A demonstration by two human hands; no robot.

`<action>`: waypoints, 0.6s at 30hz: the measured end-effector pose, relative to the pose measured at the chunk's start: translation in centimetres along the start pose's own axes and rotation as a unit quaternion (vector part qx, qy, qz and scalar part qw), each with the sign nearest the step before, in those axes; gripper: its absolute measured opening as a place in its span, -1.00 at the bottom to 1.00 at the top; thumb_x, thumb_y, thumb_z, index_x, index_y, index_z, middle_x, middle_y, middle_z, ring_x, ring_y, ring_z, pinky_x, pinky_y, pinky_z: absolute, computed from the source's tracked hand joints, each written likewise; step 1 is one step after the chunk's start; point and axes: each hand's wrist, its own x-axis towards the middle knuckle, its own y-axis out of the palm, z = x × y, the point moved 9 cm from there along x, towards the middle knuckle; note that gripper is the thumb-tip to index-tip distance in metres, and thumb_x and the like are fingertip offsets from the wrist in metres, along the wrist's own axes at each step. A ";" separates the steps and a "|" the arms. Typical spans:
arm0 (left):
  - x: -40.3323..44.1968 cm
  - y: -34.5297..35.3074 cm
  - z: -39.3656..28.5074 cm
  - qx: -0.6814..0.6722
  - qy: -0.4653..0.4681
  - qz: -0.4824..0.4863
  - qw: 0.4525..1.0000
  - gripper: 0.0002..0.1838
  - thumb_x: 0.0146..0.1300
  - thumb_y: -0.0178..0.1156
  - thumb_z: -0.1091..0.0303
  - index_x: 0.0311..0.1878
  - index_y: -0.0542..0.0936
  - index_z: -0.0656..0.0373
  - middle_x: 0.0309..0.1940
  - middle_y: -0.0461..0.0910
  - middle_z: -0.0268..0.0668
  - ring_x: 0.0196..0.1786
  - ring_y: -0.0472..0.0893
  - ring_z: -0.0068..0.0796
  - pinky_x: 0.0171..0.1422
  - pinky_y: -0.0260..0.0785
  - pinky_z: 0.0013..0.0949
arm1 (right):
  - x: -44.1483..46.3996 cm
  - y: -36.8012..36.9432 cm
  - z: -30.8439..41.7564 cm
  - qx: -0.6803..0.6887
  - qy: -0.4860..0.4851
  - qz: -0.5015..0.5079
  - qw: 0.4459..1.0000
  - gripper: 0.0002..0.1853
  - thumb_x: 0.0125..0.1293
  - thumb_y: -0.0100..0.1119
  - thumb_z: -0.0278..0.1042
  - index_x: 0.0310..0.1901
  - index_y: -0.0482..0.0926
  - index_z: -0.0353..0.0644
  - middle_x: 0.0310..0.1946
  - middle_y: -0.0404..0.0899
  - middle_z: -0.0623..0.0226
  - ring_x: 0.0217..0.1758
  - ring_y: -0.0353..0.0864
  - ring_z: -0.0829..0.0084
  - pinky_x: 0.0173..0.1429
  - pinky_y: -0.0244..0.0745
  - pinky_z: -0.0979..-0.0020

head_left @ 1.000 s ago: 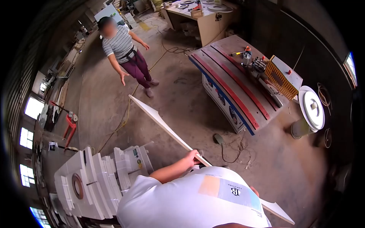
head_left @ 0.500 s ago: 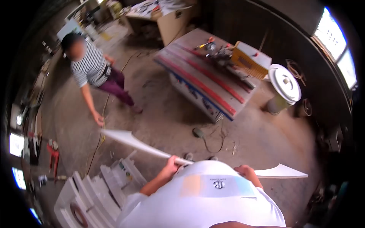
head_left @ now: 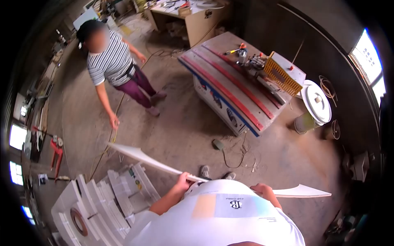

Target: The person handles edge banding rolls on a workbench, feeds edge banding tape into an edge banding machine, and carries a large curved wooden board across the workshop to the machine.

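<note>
A long white board (head_left: 144, 158) with curved edges runs across the front of my body. Its middle is hidden behind my shirt, while its pointed right end shows beyond my waist. My left hand (head_left: 183, 183) is closed around the edge on the left side of my waist. On the other side, my right hand (head_left: 264, 190) grips the board, with its fingertips partly hidden. Near the board's far left tip, a co-worker's hand (head_left: 114, 121) hangs just above it, apart from it.
The co-worker (head_left: 108, 61) in a striped shirt stands at the upper left. A worktable with red strips (head_left: 230, 82) bears tools and a yellow basket (head_left: 283, 76). White-lidded bucket (head_left: 316, 100) stands right of it. Stacked white pieces (head_left: 94, 201) lie at lower left; cables cross the floor.
The co-worker's hand, earlier close to the board's left tip, is now a little higher and farther from it. The view has shifted slightly; both my hands keep hold of the board.
</note>
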 end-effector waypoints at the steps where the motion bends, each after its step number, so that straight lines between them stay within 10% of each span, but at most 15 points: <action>1: 0.4 0.0 0.0 -0.005 -0.005 0.014 1.000 -0.81 0.19 0.11 0.32 -0.20 0.51 0.20 -0.21 0.60 -0.11 -0.07 0.64 -0.05 0.12 0.60 0.13 | 0.2 -0.1 -0.2 0.006 0.009 0.000 1.000 -0.30 0.27 0.11 0.30 0.24 0.65 -0.09 0.30 0.60 0.17 0.37 0.55 0.14 0.40 0.40 0.14; 7: 0.8 0.5 -0.1 -0.027 -0.010 -0.011 1.000 -0.88 0.17 0.13 0.35 -0.30 0.49 0.18 -0.23 0.60 -0.12 -0.08 0.65 -0.07 0.08 0.62 0.17 | 5.7 -0.8 -1.4 0.011 -0.034 -0.065 0.997 -0.32 0.25 0.22 0.27 0.17 0.68 -0.16 0.23 0.65 0.12 0.28 0.62 0.13 0.35 0.44 0.15; 12: 0.4 0.6 -0.1 -0.018 -0.021 -0.020 0.999 -0.86 0.19 0.13 0.33 -0.24 0.51 0.17 -0.18 0.55 -0.16 0.06 0.59 -0.06 0.23 0.53 0.14 | -15.3 -3.2 3.9 0.150 -0.263 -0.234 0.924 -0.52 0.29 0.28 -0.01 0.10 0.70 -0.18 0.06 0.72 0.10 0.13 0.71 0.19 0.22 0.50 0.23; 18: 0.9 0.2 -0.4 -0.007 -0.033 -0.026 0.999 -0.94 0.12 0.16 0.38 -0.35 0.49 0.11 -0.36 0.56 -0.25 -0.18 0.63 -0.17 0.10 0.61 0.07 | -14.1 -3.1 5.7 -0.042 -0.212 -0.218 0.952 -0.74 0.28 0.27 -0.21 -0.09 0.76 -0.10 -0.11 0.74 0.00 0.10 0.73 0.04 0.15 0.62 0.20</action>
